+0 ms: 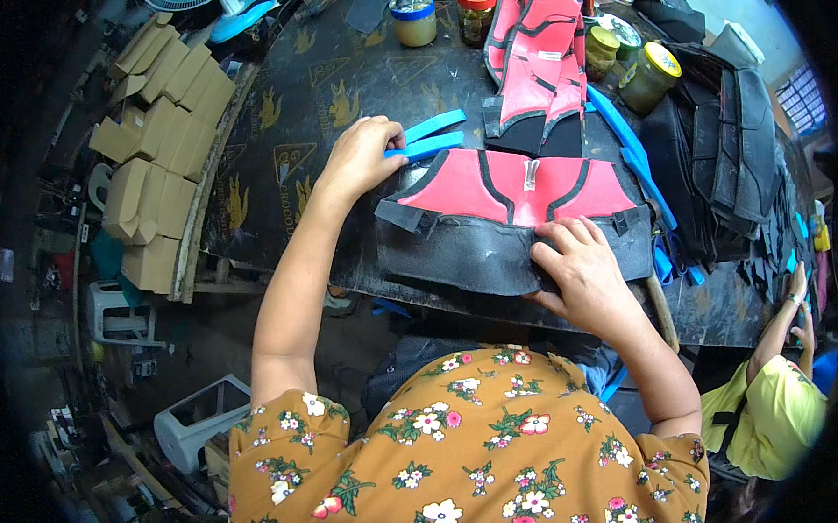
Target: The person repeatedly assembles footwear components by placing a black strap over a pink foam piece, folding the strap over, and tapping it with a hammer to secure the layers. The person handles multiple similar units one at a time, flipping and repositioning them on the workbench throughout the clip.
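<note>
A pink and black sewn fabric piece (519, 187), with dark trim and a small white label, lies across the table's near edge. My right hand (583, 268) grips its black lower flap, fingers on top and thumb at the near edge. Left of the piece, my left hand (367, 152) has its fingers curled closed on the ends of blue strips (436, 125). Part of that grip is hidden by the hand itself. Beyond the piece lies a stack of similar pink and black pieces (550, 45).
Several lidded jars (413, 23) stand at the back of the dark table (291, 108). More blue strips (634, 149) and a pile of black pieces (723, 145) lie right. Cardboard boxes (154, 189) line the left; a grey stool (202, 421) stands below. Another person's hand (798, 282) is far right.
</note>
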Tool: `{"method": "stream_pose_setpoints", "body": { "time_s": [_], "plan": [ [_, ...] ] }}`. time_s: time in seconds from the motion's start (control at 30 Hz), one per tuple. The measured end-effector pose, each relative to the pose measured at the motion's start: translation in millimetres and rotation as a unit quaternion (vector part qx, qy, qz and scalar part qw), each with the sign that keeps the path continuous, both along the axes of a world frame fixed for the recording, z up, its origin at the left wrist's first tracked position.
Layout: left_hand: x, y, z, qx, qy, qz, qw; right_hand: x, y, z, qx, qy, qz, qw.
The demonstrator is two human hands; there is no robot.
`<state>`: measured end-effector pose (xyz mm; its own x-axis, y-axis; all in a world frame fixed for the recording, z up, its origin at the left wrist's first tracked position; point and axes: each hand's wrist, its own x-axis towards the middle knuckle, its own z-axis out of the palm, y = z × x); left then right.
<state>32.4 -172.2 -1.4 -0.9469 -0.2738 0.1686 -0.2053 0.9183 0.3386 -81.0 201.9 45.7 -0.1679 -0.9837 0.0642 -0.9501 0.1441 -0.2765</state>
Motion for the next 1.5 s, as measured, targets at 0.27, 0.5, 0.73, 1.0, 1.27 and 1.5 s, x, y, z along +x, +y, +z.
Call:
{"method": "stream_pose_setpoints", "body": {
  "time_s": [0.27,0.5,0.73,1.0,1.27,1.5],
  "plan": [
    [-17,-21,73,0.511,-0.005,-0.025,0.859,-24,-8,40,-0.092,-0.16,-0.072,0.98],
    [-56,99,100,0.155,0.112,-0.255,0.948,-62,-32,73,-0.242,0.128,-0.003,0.962],
    [-40,125,91,0.128,0.036,-0.199,0.971,-76,-26,66,-0.097,-0.076,-0.018,0.992],
    [-13,130,73,-0.018,0.064,-0.241,0.968,-72,-17,28,-0.087,-0.091,0.079,0.989],
    [-52,134,61,-0.063,-0.149,-0.265,0.95,-64,-47,-5,0.003,0.023,0.068,0.997],
    [-92,134,82,-0.054,-0.292,-0.275,0.914,-101,-69,10,0.148,-0.102,0.125,0.976]
  ]
}}
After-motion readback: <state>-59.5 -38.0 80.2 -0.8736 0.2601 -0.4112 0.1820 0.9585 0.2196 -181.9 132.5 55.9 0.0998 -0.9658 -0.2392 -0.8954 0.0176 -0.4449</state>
